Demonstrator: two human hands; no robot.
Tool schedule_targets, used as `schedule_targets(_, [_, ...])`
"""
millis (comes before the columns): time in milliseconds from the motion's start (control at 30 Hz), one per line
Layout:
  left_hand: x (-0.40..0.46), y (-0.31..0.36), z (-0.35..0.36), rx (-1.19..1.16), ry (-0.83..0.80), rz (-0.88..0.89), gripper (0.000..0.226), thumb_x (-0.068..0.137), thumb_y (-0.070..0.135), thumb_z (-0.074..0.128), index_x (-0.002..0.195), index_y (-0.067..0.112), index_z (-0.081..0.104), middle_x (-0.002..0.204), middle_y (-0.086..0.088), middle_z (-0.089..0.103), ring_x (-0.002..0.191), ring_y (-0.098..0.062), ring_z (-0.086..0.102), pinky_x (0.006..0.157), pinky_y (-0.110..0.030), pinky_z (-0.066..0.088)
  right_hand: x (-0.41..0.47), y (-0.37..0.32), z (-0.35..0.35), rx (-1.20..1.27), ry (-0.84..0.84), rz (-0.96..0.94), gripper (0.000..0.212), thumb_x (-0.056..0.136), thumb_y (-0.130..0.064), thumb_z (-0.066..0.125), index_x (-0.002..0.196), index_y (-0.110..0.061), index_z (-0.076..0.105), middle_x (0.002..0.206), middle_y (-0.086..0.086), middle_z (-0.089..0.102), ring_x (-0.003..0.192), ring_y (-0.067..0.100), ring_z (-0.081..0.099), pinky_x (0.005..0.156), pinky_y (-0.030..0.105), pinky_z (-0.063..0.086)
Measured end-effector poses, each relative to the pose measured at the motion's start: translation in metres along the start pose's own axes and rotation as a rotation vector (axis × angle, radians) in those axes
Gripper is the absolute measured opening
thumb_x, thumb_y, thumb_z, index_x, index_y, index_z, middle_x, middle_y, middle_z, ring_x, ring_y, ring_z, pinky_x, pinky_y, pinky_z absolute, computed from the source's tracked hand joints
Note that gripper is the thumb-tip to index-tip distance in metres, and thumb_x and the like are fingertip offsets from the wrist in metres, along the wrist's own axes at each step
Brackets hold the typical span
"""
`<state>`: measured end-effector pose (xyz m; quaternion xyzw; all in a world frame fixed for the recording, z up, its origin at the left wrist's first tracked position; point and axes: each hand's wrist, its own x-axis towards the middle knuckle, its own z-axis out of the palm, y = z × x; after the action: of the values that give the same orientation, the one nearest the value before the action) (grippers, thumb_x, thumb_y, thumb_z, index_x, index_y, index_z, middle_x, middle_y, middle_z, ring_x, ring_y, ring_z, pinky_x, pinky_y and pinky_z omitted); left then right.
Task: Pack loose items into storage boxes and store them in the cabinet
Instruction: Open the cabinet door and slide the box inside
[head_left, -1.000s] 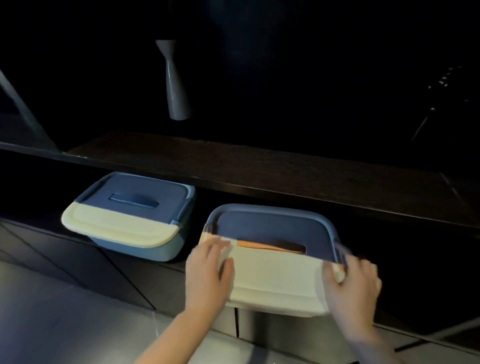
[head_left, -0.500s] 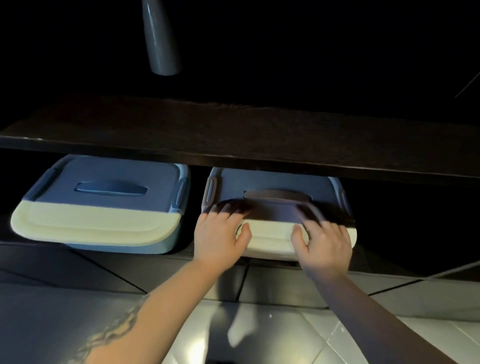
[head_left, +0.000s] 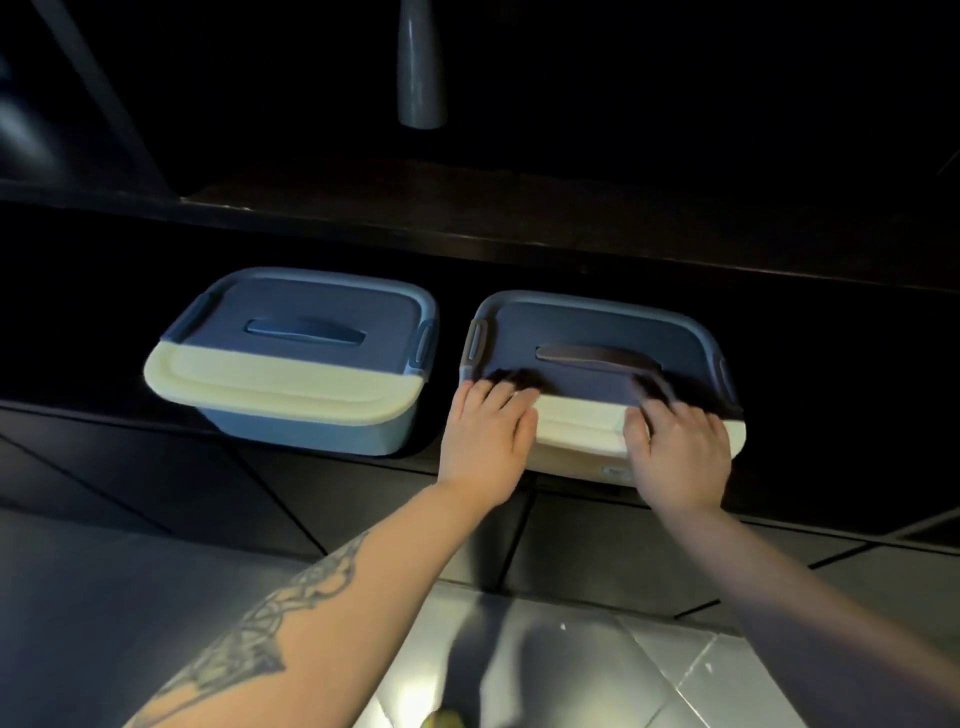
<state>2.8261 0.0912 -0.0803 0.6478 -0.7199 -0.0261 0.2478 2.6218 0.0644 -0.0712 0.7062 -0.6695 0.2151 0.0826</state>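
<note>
Two blue storage boxes with cream front edges stand side by side on the low shelf of a dark cabinet. The left box (head_left: 291, 374) has its lid on and nothing touches it. The right box (head_left: 597, 332) also has its lid on, with a brown handle on top. My left hand (head_left: 485, 441) lies flat against the box's front left corner, fingers spread onto the lid. My right hand (head_left: 678, 452) rests flat on its front right part, fingers apart. Neither hand curls around the box.
A dark wooden shelf board (head_left: 519, 223) overhangs the boxes from above. On it stands a tall grey vase (head_left: 421, 67). Dark cabinet panels (head_left: 156, 478) run below the boxes, and glossy grey floor tiles (head_left: 649, 670) lie under my arms.
The right box has gone from being held out in front of the cabinet to standing in the shelf beside the left box. Both hands shifted from its sides to its front edge.
</note>
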Motion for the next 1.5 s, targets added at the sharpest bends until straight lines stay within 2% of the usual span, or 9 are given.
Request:
schedule_targets(133, [-0.054,-0.019,-0.011,-0.140,-0.125,0.049,0.059,0.095,0.024,0.044,0.149,0.028,0.022,0.159,0.008,0.014,0.145,-0.010,0.005,0.118,-0.030,0.009,-0.032,-0.023,-0.006,0.145,0.007,0.054,0.041,0.100,-0.026,0.034,0.132,-0.014,0.057,0.135,0.010,0.055,0.129,0.030,0.043,0.109,0.043,0.027])
schedule_targets(233, [-0.109,-0.053,-0.017,-0.329,-0.199,-0.179,0.054,0.095,0.024,0.047,0.146,0.031,0.031,0.158,0.012,0.014,0.140,-0.004,0.018,0.115,-0.025,0.020,-0.089,-0.056,-0.003,0.316,-0.081,0.107,0.056,0.092,-0.014,0.054,0.146,-0.019,0.039,0.158,0.001,0.025,0.146,0.024,0.019,0.115,0.041,0.020])
schedule_targets(400, [-0.181,-0.159,-0.031,-0.456,-0.283,-0.617,0.050,0.092,0.010,0.047,0.139,0.027,0.042,0.153,0.008,0.029,0.138,-0.011,0.027,0.113,-0.028,0.025,-0.181,-0.150,0.036,0.348,-0.471,-0.020,0.073,0.076,-0.006,0.067,0.142,-0.027,0.045,0.154,-0.014,0.018,0.145,0.015,0.024,0.115,0.034,0.020])
schedule_targets(567, [-0.178,-0.290,-0.071,-0.409,-0.403,-0.609,0.052,0.089,0.010,0.050,0.140,0.019,0.044,0.150,-0.002,0.035,0.133,-0.022,0.039,0.109,-0.035,0.033,-0.179,-0.294,0.088,0.370,-0.643,-0.152,0.072,0.084,-0.007,0.053,0.148,-0.031,0.032,0.158,-0.014,0.017,0.147,0.006,0.009,0.116,0.022,0.005])
schedule_targets(767, [-0.166,-0.375,-0.082,-0.487,-0.376,-0.613,0.053,0.087,0.000,0.052,0.139,0.014,0.046,0.146,-0.003,0.042,0.136,-0.018,0.037,0.114,-0.031,0.026,-0.131,-0.413,0.132,0.195,-0.846,-0.320,0.084,0.085,-0.009,0.053,0.155,-0.016,0.007,0.163,-0.002,-0.002,0.149,0.015,-0.002,0.121,0.034,0.003])
schedule_targets(1000, [-0.145,-0.389,-0.074,-0.587,-0.458,-0.596,0.055,0.091,0.010,0.049,0.143,0.026,0.038,0.144,0.004,0.043,0.131,-0.015,0.042,0.110,-0.038,0.037,-0.136,-0.430,0.148,0.023,-0.733,-0.286,0.094,0.084,-0.020,0.057,0.154,-0.010,-0.005,0.162,0.003,-0.003,0.149,0.022,-0.006,0.120,0.039,-0.006])
schedule_targets(1267, [-0.138,-0.390,-0.060,-0.818,-0.471,-0.597,0.057,0.096,0.013,0.045,0.145,0.036,0.028,0.144,0.005,0.042,0.130,-0.012,0.042,0.109,-0.037,0.036,-0.143,-0.440,0.155,0.053,-0.594,-0.207,0.105,0.065,-0.044,0.062,0.152,-0.009,0.015,0.154,0.008,0.026,0.144,0.026,0.016,0.120,0.045,0.002])
schedule_targets(1400, [-0.158,-0.393,-0.055,-1.029,-0.477,-0.684,0.038,0.099,0.037,0.042,0.136,0.034,0.046,0.139,0.003,0.050,0.129,-0.015,0.045,0.111,-0.044,0.034,-0.170,-0.435,0.146,0.102,-0.584,-0.213,0.105,0.066,-0.045,0.064,0.153,-0.011,0.017,0.155,0.008,0.026,0.146,0.028,0.015,0.120,0.044,0.003])
schedule_targets(1500, [-0.185,-0.391,-0.056,-1.028,-0.449,-0.722,0.023,0.097,0.043,0.044,0.105,0.038,0.065,0.102,0.009,0.067,0.100,-0.012,0.062,0.096,-0.036,0.047,-0.203,-0.420,0.128,0.157,-0.543,-0.244,0.094,0.066,-0.033,0.066,0.149,-0.008,0.030,0.149,0.010,0.037,0.142,0.031,0.027,0.119,0.046,0.012])
